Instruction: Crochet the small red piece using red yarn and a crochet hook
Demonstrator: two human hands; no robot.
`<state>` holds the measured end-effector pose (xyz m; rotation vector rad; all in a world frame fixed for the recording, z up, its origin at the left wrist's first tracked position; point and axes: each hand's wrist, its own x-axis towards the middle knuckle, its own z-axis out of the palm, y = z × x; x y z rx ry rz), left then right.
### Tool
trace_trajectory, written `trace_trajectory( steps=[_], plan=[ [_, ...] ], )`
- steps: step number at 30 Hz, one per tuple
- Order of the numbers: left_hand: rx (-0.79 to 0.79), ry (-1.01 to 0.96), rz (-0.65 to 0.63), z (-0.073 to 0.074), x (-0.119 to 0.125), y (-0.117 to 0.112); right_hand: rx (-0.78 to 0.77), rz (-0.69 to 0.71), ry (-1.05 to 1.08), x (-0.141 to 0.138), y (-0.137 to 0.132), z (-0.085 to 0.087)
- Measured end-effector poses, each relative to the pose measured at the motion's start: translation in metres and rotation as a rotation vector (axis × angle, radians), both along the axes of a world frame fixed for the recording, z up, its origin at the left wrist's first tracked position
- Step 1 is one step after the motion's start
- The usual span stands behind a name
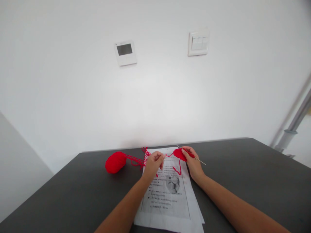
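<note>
My right hand (194, 163) is closed around a small red knitted piece (179, 154) and a thin metal knitting needle (200, 161) that sticks out past the fingers. A strand of red yarn (170, 154) runs from the knitted piece to my left hand (155, 161), whose thumb and fingers are pinched on it. Another loose yarn end (178, 171) hangs below the piece, over the paper. Left of my left hand lies a red yarn ball (116, 162), with several strands trailing from it toward that hand.
Printed sheets of paper (167, 210) lie beneath my hands on a dark table (80, 194). The table's far edge meets a white wall (155, 106). A thermostat panel (125, 53) and a light switch (198, 43) are on the wall; a grey pipe (300, 113) stands at right.
</note>
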<state>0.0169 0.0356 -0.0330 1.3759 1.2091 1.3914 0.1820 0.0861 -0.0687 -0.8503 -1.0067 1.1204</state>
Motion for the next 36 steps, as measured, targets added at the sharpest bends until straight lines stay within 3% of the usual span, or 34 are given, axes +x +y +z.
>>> trace_trajectory(
  steps=[3, 6, 8, 11, 20, 23, 25, 29, 33, 36],
  plan=[
    [-0.079, 0.049, -0.202, -0.005, 0.025, -0.014, 0.025, -0.018, -0.045, 0.0, 0.0, -0.001],
    [-0.099, 0.176, -0.324, -0.009, 0.041, -0.027, 0.042, -0.026, -0.089, 0.001, 0.0, -0.002],
    [0.0, 0.316, -0.355, -0.01, 0.044, -0.033, 0.049, -0.013, -0.101, 0.001, 0.001, -0.003],
    [0.126, 0.464, -0.289, -0.01, 0.041, -0.034, 0.055, 0.004, -0.09, -0.001, 0.001, -0.003],
    [0.139, 0.512, 0.155, -0.015, 0.001, -0.002, 0.037, 0.106, -0.023, -0.003, -0.004, 0.0],
    [0.155, 0.637, 0.187, -0.018, -0.018, 0.007, 0.015, 0.112, -0.017, -0.002, -0.004, 0.0],
    [0.197, 0.824, 0.238, -0.02, -0.028, 0.01, 0.005, 0.115, -0.016, -0.002, -0.004, 0.0],
    [0.064, 1.17, 0.313, -0.02, -0.038, 0.01, -0.003, 0.118, -0.003, -0.002, -0.004, 0.0],
    [-0.065, 1.191, 0.273, -0.019, -0.039, 0.011, -0.005, 0.111, 0.004, -0.002, -0.002, -0.002],
    [-0.014, 1.089, 0.204, -0.018, -0.035, 0.01, -0.006, 0.11, 0.004, -0.002, -0.001, -0.003]
  ],
)
